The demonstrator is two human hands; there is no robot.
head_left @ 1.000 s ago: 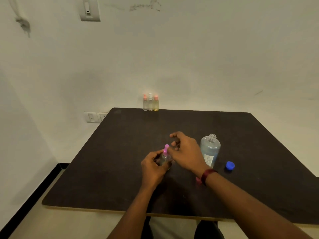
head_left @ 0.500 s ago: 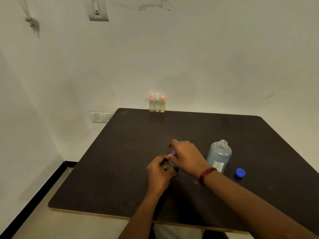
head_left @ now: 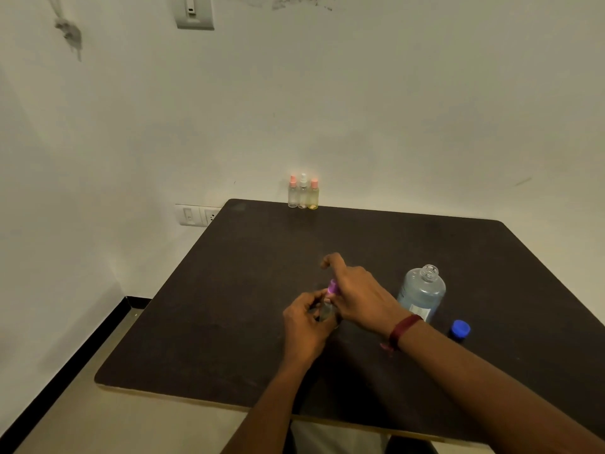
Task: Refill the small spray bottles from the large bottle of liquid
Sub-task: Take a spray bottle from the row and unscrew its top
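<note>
Wall switch plate [head_left: 195, 215] at far left, just off the table's back-left corner. Dark square table [head_left: 229, 306] filling the middle of the view, pale edge along the near side.

Three small spray bottles [head_left: 303, 192] upright in a tight row at the back edge of the table, against the wall: two with pinkish tops flanking one with a clear top; rightmost bottle yellowish. Well apart from the hands.

Left hand [head_left: 306, 326] near table centre, fingers curled around the body of a small clear bottle [head_left: 325, 312], thumb on the near side. Bottle mostly hidden by the fingers; whether its base touches the table cannot be told.

Purple sprayer top [head_left: 333, 287] showing just above the left hand, over the bottle neck. Seated or lifted off: cannot tell.

Right hand [head_left: 358, 294] over and behind the purple top, thumb and first fingers pinching it, index finger raised and bent at the back. Dark red band [head_left: 403, 330] around the right wrist.

Large bottle [head_left: 421, 293] just right of the right hand, upright, mouth open, pale bluish liquid inside, small label low on the front.

Blue cap [head_left: 459, 329] lying on the table right of the large bottle, near its base, apart from it.
</note>
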